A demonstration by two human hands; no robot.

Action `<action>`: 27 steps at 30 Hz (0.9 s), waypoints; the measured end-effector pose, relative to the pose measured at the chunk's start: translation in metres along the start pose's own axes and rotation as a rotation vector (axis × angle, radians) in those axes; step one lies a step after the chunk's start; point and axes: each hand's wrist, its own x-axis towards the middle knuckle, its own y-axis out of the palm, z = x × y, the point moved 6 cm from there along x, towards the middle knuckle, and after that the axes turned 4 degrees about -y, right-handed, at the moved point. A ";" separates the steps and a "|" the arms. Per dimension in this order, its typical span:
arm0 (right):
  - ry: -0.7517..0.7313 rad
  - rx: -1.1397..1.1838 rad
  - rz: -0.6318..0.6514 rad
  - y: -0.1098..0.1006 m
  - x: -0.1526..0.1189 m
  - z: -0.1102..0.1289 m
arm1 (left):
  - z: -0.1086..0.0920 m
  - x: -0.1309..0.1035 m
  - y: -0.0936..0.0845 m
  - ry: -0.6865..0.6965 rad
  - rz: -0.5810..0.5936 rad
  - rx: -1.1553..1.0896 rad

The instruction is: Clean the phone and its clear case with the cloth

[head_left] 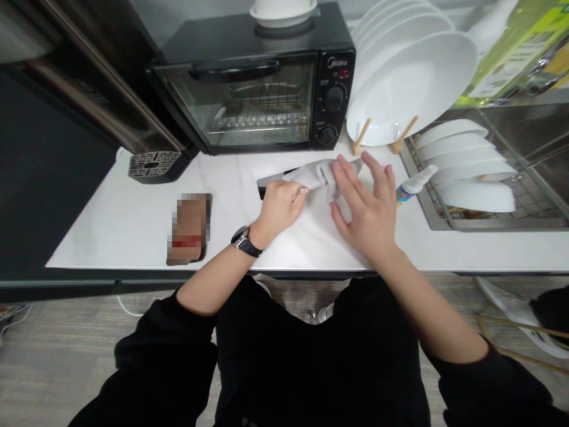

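While the left hand (284, 204) clutches the gray cloth (315, 173), crumpled and unspread, the right hand (371, 222) touches it, fingers splayed.

Can't identify the dark flat object (267, 184), mostly covered by the grey cloth (313, 174) and left hand (283, 207). Can't see the left fingertips, curled out of sight. Can't read the spray bottle's (413, 186) small label or the tiny print beside the oven's (335, 124) knobs. Pixelated into blocks at left: phone-shaped object (190, 228). Cut off at the far edge: white cup (284, 6), green packet (511, 59). Cut off at right: dish rack (438, 218). Partly hidden below the surface (133, 237): pale shoe (326, 312).
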 end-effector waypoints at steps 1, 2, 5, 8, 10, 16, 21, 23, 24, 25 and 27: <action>0.039 -0.009 -0.027 -0.003 0.000 -0.011 | -0.002 0.000 -0.001 0.004 0.001 -0.048; 0.067 -0.017 -0.051 -0.005 0.000 -0.021 | -0.004 0.001 -0.001 0.016 0.002 -0.096; 0.069 -0.033 -0.095 -0.008 0.002 -0.038 | -0.009 0.001 0.000 0.044 0.021 -0.167; 0.004 -0.032 -0.120 -0.004 0.010 -0.035 | -0.011 0.003 0.002 0.011 0.053 -0.146; -0.039 -0.027 -0.145 -0.002 0.016 -0.031 | -0.012 0.005 0.003 -0.020 0.082 -0.136; -0.108 -0.017 -0.151 0.002 0.020 -0.017 | -0.014 0.008 0.005 -0.101 0.162 -0.121; -0.267 0.028 -0.146 0.008 0.009 0.017 | -0.007 0.005 0.005 -0.069 0.078 -0.039; -0.291 0.044 -0.063 0.012 0.005 0.022 | -0.004 0.005 0.004 -0.068 0.060 -0.005; -0.281 0.051 -0.020 0.013 0.003 0.019 | -0.003 0.005 0.004 -0.074 0.062 0.007; -0.254 0.052 0.013 0.012 0.002 0.014 | -0.002 0.005 0.004 -0.083 0.067 0.015; -0.177 0.020 0.031 0.008 0.000 -0.002 | -0.004 0.006 0.004 -0.099 0.090 0.014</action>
